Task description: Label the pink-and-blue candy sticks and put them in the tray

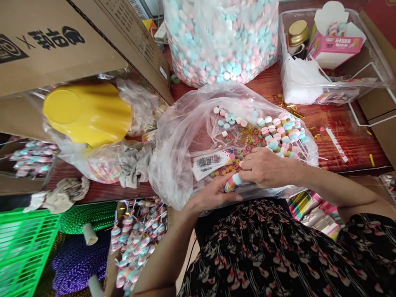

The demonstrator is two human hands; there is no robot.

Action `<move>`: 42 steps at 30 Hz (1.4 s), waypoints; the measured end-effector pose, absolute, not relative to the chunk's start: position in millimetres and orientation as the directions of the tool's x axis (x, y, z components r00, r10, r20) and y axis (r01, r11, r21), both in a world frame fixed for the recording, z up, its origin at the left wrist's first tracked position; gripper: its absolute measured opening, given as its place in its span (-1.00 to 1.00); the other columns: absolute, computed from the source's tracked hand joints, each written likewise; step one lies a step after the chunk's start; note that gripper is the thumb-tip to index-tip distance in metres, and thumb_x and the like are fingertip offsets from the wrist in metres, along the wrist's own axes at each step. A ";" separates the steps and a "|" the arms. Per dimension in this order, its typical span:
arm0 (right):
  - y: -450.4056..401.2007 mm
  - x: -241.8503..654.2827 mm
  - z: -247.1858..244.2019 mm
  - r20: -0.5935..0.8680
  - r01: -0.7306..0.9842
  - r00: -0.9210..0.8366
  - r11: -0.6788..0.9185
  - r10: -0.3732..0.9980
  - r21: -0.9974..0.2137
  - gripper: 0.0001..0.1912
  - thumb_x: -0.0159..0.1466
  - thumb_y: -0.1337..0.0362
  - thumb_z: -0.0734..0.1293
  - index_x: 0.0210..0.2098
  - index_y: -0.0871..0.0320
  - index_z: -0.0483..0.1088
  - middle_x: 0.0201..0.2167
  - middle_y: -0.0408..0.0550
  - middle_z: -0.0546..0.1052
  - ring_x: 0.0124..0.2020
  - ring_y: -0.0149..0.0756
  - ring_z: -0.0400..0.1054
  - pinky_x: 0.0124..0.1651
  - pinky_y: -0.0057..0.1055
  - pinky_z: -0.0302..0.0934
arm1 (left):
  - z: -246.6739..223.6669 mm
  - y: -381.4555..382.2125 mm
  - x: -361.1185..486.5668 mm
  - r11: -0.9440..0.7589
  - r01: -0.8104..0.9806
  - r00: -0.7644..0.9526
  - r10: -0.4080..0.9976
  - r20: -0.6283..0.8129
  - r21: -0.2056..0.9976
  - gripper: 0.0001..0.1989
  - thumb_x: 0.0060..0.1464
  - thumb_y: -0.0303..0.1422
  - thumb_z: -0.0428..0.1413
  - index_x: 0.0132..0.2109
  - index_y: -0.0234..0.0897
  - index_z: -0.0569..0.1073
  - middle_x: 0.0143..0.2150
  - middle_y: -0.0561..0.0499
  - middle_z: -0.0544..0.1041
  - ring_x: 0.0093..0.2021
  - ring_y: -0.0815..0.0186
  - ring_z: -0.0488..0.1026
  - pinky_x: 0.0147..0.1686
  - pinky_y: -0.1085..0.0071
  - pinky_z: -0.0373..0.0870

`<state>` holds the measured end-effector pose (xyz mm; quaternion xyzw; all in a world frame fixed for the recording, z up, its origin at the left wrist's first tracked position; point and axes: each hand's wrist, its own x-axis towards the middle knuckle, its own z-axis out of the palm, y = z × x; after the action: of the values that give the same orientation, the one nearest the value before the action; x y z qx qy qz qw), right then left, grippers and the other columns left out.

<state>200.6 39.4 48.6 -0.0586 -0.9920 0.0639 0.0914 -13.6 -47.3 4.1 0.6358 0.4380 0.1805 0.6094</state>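
My left hand [213, 193] is closed around a small printed plastic bag [229, 185] near the table's front edge. My right hand [262, 168] meets it from the right, its fingers bent at a blue-and-white marshmallow [237, 179] by the bag's mouth. Whether that marshmallow is a single one or part of a skewer is hidden by the fingers. Just behind lie small ring-shaped candies [229, 169], a stack of printed bags [210, 161] and a pile of marshmallow skewers [284, 132] with white sticks. Loose marshmallows [227, 119] lie farther back on the clear plastic sheet [173, 136].
A big clear bag of marshmallows [229, 49] stands at the back. Right of it is a clear plastic bin [334, 88]. A yellow tub [89, 111] and cardboard boxes [62, 37] crowd the left. Below stand a box of packed skewers [139, 239] and a green crate [27, 247].
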 end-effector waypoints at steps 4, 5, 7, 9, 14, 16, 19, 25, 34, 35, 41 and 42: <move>44.5 203.1 49.2 0.166 0.096 -0.979 0.985 0.120 -0.145 -0.83 0.34 0.34 0.26 -0.38 0.14 0.43 -0.45 -0.16 0.47 -0.45 -0.40 0.11 -0.33 -0.32 -0.17 | 8.0 -48.3 -19.8 0.103 0.362 0.615 0.720 -0.321 0.926 -0.76 0.07 -0.23 0.22 -0.20 -0.27 0.39 -0.35 0.09 0.38 -0.29 0.33 0.27 -0.21 0.47 0.27; 44.9 203.3 50.0 0.164 0.087 -0.980 0.986 0.110 -0.145 -0.83 0.33 0.34 0.26 -0.39 0.14 0.43 -0.45 -0.16 0.47 -0.44 -0.39 0.12 -0.32 -0.32 -0.16 | 9.1 -48.9 -21.2 0.123 0.357 0.629 0.701 -0.336 0.926 -0.77 0.07 -0.24 0.21 -0.21 -0.27 0.39 -0.35 0.09 0.38 -0.29 0.33 0.27 -0.22 0.48 0.27; 45.4 203.5 51.4 0.163 0.062 -0.983 0.987 0.087 -0.151 -0.83 0.33 0.35 0.26 -0.39 0.13 0.43 -0.44 -0.16 0.46 -0.43 -0.38 0.13 -0.32 -0.32 -0.16 | 10.8 -50.0 -23.6 0.175 0.339 0.657 0.659 -0.366 0.924 -0.78 0.07 -0.23 0.20 -0.21 -0.26 0.40 -0.33 0.07 0.40 -0.29 0.32 0.29 -0.25 0.48 0.29; 46.0 203.9 51.6 0.161 0.037 -0.985 0.984 0.065 -0.172 -0.83 0.33 0.36 0.25 -0.38 0.12 0.43 -0.45 -0.17 0.46 -0.44 -0.39 0.13 -0.32 -0.32 -0.15 | 11.3 -50.6 -25.0 0.218 0.315 0.684 0.623 -0.380 0.924 -0.77 0.05 -0.23 0.21 -0.21 -0.26 0.42 -0.32 0.06 0.41 -0.29 0.31 0.30 -0.28 0.48 0.30; 43.3 204.1 48.4 0.171 0.056 -0.982 0.985 0.084 -0.164 -0.78 0.36 0.36 0.22 -0.40 0.15 0.42 -0.45 -0.14 0.47 -0.44 -0.39 0.14 -0.31 -0.33 -0.14 | 7.4 -48.6 -20.4 0.265 0.282 0.662 0.642 -0.387 0.922 -0.74 0.01 -0.22 0.25 -0.21 -0.26 0.41 -0.33 0.06 0.41 -0.32 0.33 0.29 -0.31 0.49 0.30; 39.4 203.0 48.7 0.187 0.075 -0.978 0.990 0.097 -0.119 -0.79 0.36 0.35 0.22 -0.38 0.16 0.42 -0.45 -0.11 0.48 -0.43 -0.38 0.16 -0.31 -0.33 -0.14 | 6.0 -47.3 -15.7 0.248 0.284 0.596 0.711 -0.373 0.926 -0.69 -0.01 -0.20 0.26 -0.18 -0.26 0.42 -0.32 0.07 0.42 -0.29 0.32 0.31 -0.27 0.48 0.31; 32.9 200.7 52.2 0.234 0.046 -0.970 0.997 0.059 -0.060 -0.78 0.38 0.35 0.19 -0.37 0.18 0.40 -0.46 -0.11 0.47 -0.42 -0.37 0.19 -0.31 -0.33 -0.12 | 4.8 -45.6 -9.6 0.193 0.323 0.547 0.761 -0.349 0.926 -0.64 -0.03 -0.14 0.29 -0.18 -0.29 0.45 -0.30 0.08 0.44 -0.26 0.31 0.32 -0.24 0.46 0.30; 22.4 198.7 59.7 0.345 0.122 -0.934 0.991 0.098 0.051 -0.80 0.36 0.39 0.19 -0.38 0.18 0.36 -0.46 -0.10 0.48 -0.42 -0.34 0.23 -0.30 -0.30 -0.10 | -6.9 -46.2 -11.0 0.004 0.511 0.261 0.952 -0.160 0.859 -0.77 0.08 -0.23 0.18 -0.37 -0.31 0.42 -0.44 0.11 0.38 -0.42 0.41 0.24 -0.40 0.50 0.15; 20.7 190.2 52.7 0.353 0.132 -0.929 0.991 0.110 0.037 -0.82 0.35 0.39 0.20 -0.38 0.19 0.36 -0.46 -0.08 0.48 -0.42 -0.34 0.21 -0.31 -0.32 -0.14 | -6.9 -49.7 -1.6 -0.151 0.736 0.193 0.981 0.010 0.660 -0.81 0.03 -0.26 0.19 -0.39 -0.28 0.41 -0.46 0.05 0.44 -0.46 0.37 0.29 -0.43 0.45 0.11; 20.6 188.4 51.2 0.372 0.131 -0.922 0.990 0.105 0.045 -0.81 0.35 0.39 0.20 -0.39 0.19 0.36 -0.47 -0.08 0.48 -0.42 -0.34 0.21 -0.31 -0.32 -0.14 | -4.8 -49.3 1.0 -0.151 0.730 0.192 0.981 0.012 0.666 -0.83 0.03 -0.27 0.18 -0.39 -0.28 0.42 -0.45 0.04 0.45 -0.45 0.36 0.30 -0.42 0.45 0.12; 28.6 183.6 51.0 0.401 0.119 -0.912 0.991 0.083 0.066 -0.78 0.37 0.32 0.24 -0.41 0.14 0.39 -0.48 -0.13 0.48 -0.40 -0.33 0.18 -0.27 -0.29 -0.15 | 8.6 -49.0 -3.9 -0.011 0.418 0.260 0.960 -0.108 0.908 -0.68 -0.08 -0.23 0.31 -0.19 -0.33 0.52 -0.32 0.02 0.52 -0.32 0.30 0.39 -0.32 0.45 0.27; 32.7 184.3 52.5 0.391 0.128 -0.916 0.989 0.091 0.068 -0.78 0.37 0.31 0.24 -0.40 0.14 0.40 -0.47 -0.14 0.48 -0.40 -0.34 0.17 -0.27 -0.29 -0.16 | 10.5 -49.3 -8.4 0.057 0.321 0.309 0.937 -0.161 0.945 -0.61 -0.09 -0.19 0.33 -0.16 -0.33 0.53 -0.31 0.02 0.53 -0.31 0.30 0.40 -0.32 0.45 0.28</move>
<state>184.3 32.7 52.5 -0.0561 -0.9777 -0.0463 0.1972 -8.4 -49.3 10.5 0.6196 0.5079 0.2961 0.5201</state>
